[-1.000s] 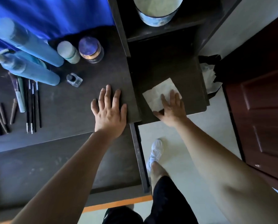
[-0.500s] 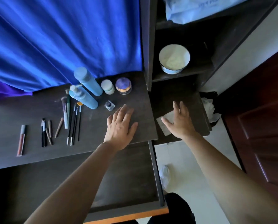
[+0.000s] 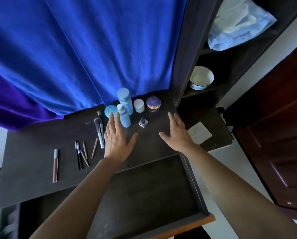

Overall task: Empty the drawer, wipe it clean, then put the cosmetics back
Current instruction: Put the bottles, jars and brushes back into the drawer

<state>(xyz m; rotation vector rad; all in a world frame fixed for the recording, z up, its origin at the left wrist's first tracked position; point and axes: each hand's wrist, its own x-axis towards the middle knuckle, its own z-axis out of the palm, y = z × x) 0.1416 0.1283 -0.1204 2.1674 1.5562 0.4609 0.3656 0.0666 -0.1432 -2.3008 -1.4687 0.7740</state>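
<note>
Both hands empty, fingers spread, palms down over the dark tabletop. Left hand sits just near of the pump bottle, its fingertips overlapping a teal round lid in this view; contact cannot be told. Right hand is right of the small glass bottle, apart from it. Far of both: tall blue bottle, white jar, purple jar, all against the blue curtain. Left of the left hand: two makeup brushes, a bunch of pencils, a lip gloss tube farthest left. Drawer pulled open near the person, inside bare. White tissue lies flat on the lower side ledge, right of the right hand. Shelf far right holds a white bowl and a pale plastic bag above it. Brown door at right.
</note>
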